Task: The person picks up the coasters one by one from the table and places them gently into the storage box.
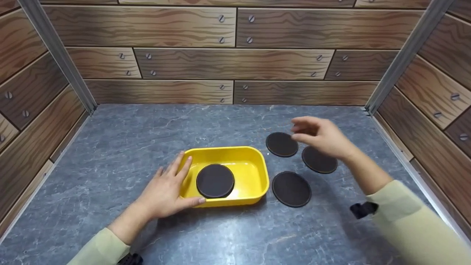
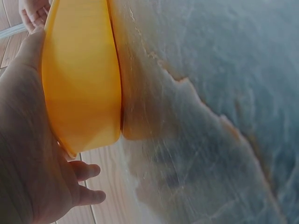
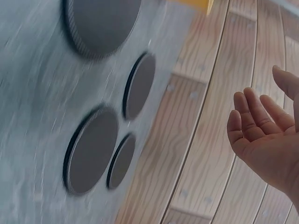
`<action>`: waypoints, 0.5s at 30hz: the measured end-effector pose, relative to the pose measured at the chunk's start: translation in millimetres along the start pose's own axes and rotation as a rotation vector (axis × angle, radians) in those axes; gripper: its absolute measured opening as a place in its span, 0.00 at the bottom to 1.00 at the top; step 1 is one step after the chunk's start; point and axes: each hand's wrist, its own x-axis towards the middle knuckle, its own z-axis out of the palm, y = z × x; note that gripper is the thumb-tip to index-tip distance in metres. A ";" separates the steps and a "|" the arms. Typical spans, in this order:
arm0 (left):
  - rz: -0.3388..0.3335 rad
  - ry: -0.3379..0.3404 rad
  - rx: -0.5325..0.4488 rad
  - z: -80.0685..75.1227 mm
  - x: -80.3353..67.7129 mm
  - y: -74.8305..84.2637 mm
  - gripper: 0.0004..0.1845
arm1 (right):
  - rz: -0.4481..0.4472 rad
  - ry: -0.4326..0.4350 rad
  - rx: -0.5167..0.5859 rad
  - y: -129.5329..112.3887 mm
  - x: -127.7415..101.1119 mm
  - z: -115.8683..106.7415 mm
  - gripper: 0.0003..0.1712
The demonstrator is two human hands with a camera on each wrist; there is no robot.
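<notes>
Three black discs (image 1: 291,188) lie near the tabletop's (image 1: 110,154) right edge; right hand (image 1: 322,138) hovers open, left hand (image 1: 165,191) grips yellow tray (image 1: 254,173).

Grey marbled tabletop (image 1: 147,147) lying underneath, wood-plank patterned walls (image 1: 235,62) (printed screw heads showing) closing in three sides, metal corner posts (image 1: 59,55) running up at both back corners.
</notes>
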 end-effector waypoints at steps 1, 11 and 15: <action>0.000 0.003 -0.001 0.0 -0.1 0.0 0.68 | 0.007 0.007 0.005 3.5 -1.1 -5.3 0.29; 0.010 0.017 0.009 0.4 0.7 -0.4 0.69 | 0.078 0.080 -0.044 46.6 -11.5 -44.5 0.33; 0.007 0.013 0.007 0.2 0.5 -0.5 0.69 | 0.117 0.094 -0.035 67.5 -14.5 -51.9 0.35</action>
